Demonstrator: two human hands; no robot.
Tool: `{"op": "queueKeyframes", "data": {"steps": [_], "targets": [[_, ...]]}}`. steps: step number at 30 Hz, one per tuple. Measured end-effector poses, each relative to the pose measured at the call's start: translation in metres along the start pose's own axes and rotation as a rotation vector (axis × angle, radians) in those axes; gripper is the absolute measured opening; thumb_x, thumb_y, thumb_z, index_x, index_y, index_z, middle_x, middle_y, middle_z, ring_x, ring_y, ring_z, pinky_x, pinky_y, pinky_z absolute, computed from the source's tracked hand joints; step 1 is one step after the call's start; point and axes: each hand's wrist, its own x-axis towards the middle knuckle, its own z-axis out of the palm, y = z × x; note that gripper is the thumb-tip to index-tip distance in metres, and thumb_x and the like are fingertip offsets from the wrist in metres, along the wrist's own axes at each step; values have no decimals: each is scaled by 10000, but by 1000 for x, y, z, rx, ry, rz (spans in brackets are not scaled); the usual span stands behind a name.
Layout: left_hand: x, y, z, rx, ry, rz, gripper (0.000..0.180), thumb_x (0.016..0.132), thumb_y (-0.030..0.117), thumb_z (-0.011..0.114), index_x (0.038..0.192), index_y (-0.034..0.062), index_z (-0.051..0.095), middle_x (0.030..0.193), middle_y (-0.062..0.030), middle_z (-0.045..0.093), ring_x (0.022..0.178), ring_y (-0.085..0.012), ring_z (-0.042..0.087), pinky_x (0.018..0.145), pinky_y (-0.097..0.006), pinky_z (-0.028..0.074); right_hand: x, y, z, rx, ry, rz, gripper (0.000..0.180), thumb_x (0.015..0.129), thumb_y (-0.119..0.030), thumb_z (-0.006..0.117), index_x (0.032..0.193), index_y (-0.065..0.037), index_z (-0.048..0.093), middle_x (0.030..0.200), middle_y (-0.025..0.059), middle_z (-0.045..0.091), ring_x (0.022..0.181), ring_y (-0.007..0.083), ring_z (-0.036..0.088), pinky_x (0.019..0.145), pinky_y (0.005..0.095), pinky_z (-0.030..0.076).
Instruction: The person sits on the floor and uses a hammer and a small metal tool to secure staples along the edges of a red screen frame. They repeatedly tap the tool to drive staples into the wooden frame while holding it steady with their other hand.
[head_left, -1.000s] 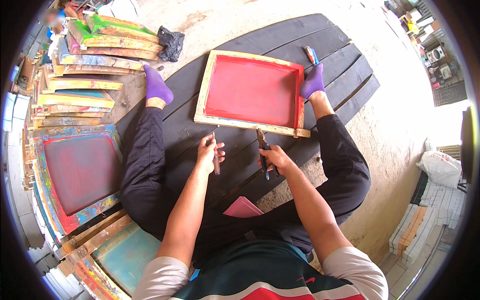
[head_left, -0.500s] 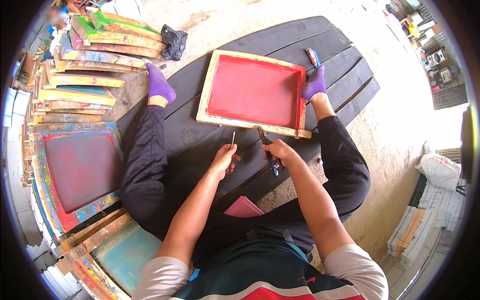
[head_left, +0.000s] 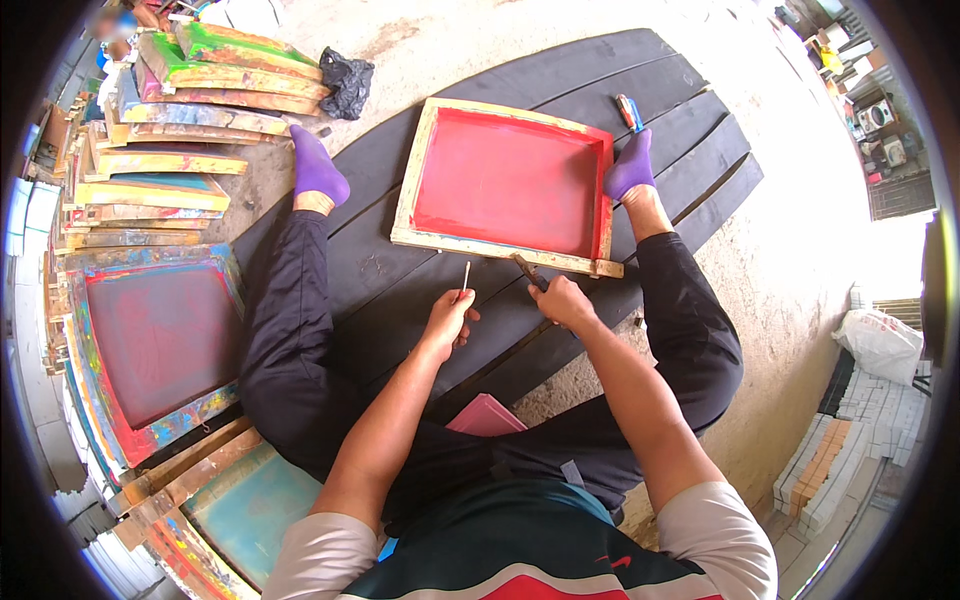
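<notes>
My left hand [head_left: 450, 318] is closed around a thin, pale, rod-like tool [head_left: 467, 276] that points up and away; its lower end is hidden in the fingers. Farther right, my right hand [head_left: 562, 300] grips a pair of pliers [head_left: 531, 273]. Their dark jaws overlap the near edge of a wooden screen-printing frame [head_left: 470, 243]; whether they touch it I cannot tell. The frame lies on black planks between my feet, its red mesh [head_left: 505, 185] facing up. The pliers' handles are covered by my right hand.
Stacked paint-stained frames [head_left: 190, 130] stand at the left, with a dark-mesh frame [head_left: 165, 335] beside my left leg. A black plastic bag [head_left: 346, 84] lies beyond my left foot. A small red-and-blue object [head_left: 629, 113] rests by my right toes. Something pink [head_left: 486, 414] sits near my lap.
My right hand has turned over the pliers, so the blue handles that showed below it are now hidden. My left hand and the frame stay nearly where they were.
</notes>
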Motion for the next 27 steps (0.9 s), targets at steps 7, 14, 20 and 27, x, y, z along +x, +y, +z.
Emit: {"op": "queueKeyframes", "data": {"steps": [7,14,20,27], "targets": [[-2,0,3,-22,4,-14,328,1030,413,618,1188,125,607,819,-23,655,464,-73,491,401,-254,394,-3,5,23,-178,192,-49,419,1011,-401,561,1074,1,662,1027,269,740,1008,448,725,891,529,583],[-3,-1,2,-32,41,-7,350,1032,413,615,1221,119,603,807,-26,654,447,-73,486,387,-249,392,8,21,28,-244,258,-126,292,965,-294,587,1072,-24,620,1000,256,741,974,435,738,833,527,603],[6,-13,-3,-89,26,64,307,1015,350,669,1122,64,643,845,-42,672,451,-72,510,385,-248,409,5,29,33,-292,315,-300,282,929,-299,662,1028,-41,607,994,221,735,929,410,742,774,507,610],[4,1,-7,-246,-1,98,280,994,351,718,1036,84,646,869,-36,643,472,-72,500,420,-255,407,-17,6,47,-236,314,-519,306,917,-347,688,1015,-66,612,948,178,726,872,388,736,729,502,600]]}}
